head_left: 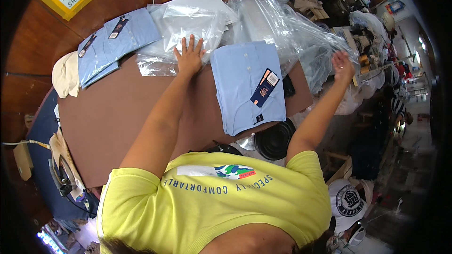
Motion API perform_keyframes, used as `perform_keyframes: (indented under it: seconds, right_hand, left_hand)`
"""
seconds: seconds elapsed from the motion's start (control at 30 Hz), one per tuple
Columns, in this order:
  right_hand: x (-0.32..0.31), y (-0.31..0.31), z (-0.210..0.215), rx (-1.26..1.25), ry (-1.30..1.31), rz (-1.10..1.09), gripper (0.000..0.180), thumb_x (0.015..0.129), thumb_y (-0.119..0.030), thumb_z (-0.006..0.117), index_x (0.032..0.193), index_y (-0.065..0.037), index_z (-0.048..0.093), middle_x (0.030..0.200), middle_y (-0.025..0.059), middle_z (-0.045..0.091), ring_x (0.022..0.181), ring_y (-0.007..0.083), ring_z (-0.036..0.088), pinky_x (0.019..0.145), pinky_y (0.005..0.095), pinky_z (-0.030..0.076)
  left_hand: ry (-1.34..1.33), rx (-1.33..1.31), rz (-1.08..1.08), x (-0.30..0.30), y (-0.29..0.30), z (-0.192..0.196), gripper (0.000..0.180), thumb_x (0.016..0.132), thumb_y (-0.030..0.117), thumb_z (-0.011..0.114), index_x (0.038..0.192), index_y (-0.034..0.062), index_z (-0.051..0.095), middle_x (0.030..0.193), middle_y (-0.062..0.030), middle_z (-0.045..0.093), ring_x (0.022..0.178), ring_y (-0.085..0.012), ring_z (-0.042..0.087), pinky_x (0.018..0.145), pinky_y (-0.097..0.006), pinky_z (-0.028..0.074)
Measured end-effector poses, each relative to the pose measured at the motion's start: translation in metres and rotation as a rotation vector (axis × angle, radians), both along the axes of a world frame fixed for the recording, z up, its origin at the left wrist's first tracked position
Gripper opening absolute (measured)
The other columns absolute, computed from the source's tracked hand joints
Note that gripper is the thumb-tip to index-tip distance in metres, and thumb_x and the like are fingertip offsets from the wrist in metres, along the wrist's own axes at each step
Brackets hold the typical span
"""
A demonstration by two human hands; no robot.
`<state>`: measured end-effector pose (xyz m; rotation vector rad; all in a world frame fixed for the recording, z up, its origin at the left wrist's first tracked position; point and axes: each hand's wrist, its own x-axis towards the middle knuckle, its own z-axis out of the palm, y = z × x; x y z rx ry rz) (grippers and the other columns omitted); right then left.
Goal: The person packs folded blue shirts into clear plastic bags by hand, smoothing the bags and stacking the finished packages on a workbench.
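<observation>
Left grip spreads flat on bag at eleven o'clock; right grip curls by plastic at two, hold unclear.

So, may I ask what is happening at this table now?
A person in a yellow shirt is handling clear plastic at a brown table. The left hand lies spread on a clear plastic bag; the right hand is raised at the edge of more clear plastic, its grip hard to tell. Between them lies a folded light blue shirt with a dark tag. Farther left, similar tagged shirts lie beside a cream cloth.
</observation>
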<state>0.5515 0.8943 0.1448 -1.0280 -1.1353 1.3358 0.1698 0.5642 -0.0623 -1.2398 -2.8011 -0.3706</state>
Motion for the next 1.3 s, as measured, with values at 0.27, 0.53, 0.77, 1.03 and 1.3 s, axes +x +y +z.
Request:
perform_keyframes:
  seconds: [0.27, 0.53, 0.77, 1.03, 1.3]
  right_hand:
    - [0.062, -0.083, 0.011, 0.305, 0.226, -0.198, 0.027, 0.085, -0.019, 0.066, 0.102, -0.001, 0.055, 0.090, 0.0147, 0.064, 0.084, 0.0245, 0.063, 0.074, 0.0390, 0.055]
    - [0.013, -0.153, -0.154, -0.462, 0.144, 0.119, 0.028, 0.090, -0.027, 0.055, 0.109, -0.009, 0.044, 0.100, 0.0179, 0.064, 0.090, 0.0328, 0.063, 0.075, 0.0413, 0.052]
    - [-0.007, -0.207, -0.139, -0.231, -0.213, 0.213, 0.023, 0.092, -0.022, 0.051, 0.099, 0.000, 0.054, 0.087, 0.0094, 0.062, 0.081, 0.0158, 0.060, 0.075, 0.0278, 0.046]
    - [0.001, -0.204, -0.160, 0.071, -0.746, 0.236, 0.031, 0.091, -0.026, 0.049, 0.101, 0.002, 0.058, 0.094, 0.0150, 0.064, 0.088, 0.0253, 0.061, 0.078, 0.0348, 0.045]
    - [-0.007, -0.206, -0.167, 0.121, -0.988, 0.106, 0.034, 0.089, -0.029, 0.045, 0.101, 0.000, 0.059, 0.098, 0.0238, 0.063, 0.093, 0.0389, 0.059, 0.081, 0.0439, 0.044]
  left_hand:
    - [-0.291, 0.779, 0.052, 0.070, -0.029, 0.062, 0.037, 0.084, 0.022, 0.063, 0.114, 0.0028, 0.052, 0.110, -0.0161, 0.053, 0.102, -0.0292, 0.049, 0.087, -0.042, 0.039]
    - [-0.970, 0.697, 0.066, 0.192, -0.081, 0.036, 0.055, 0.074, 0.032, 0.076, 0.109, -0.0020, 0.050, 0.085, -0.0079, 0.057, 0.074, -0.0148, 0.055, 0.065, -0.029, 0.047]
    - [-1.049, 0.618, 0.118, 0.212, -0.101, 0.042, 0.058, 0.071, 0.036, 0.077, 0.107, -0.0030, 0.055, 0.081, -0.0095, 0.060, 0.074, -0.0203, 0.060, 0.066, -0.032, 0.049]
    - [-0.936, 0.451, 0.067, 0.224, -0.102, 0.074, 0.051, 0.068, 0.037, 0.076, 0.097, -0.0021, 0.059, 0.082, -0.0177, 0.063, 0.076, -0.0324, 0.063, 0.068, -0.040, 0.049]
    - [-0.885, 0.704, 0.153, 0.241, -0.102, 0.091, 0.053, 0.069, 0.027, 0.078, 0.105, -0.0004, 0.051, 0.076, -0.0141, 0.059, 0.072, -0.0273, 0.061, 0.065, -0.039, 0.048]
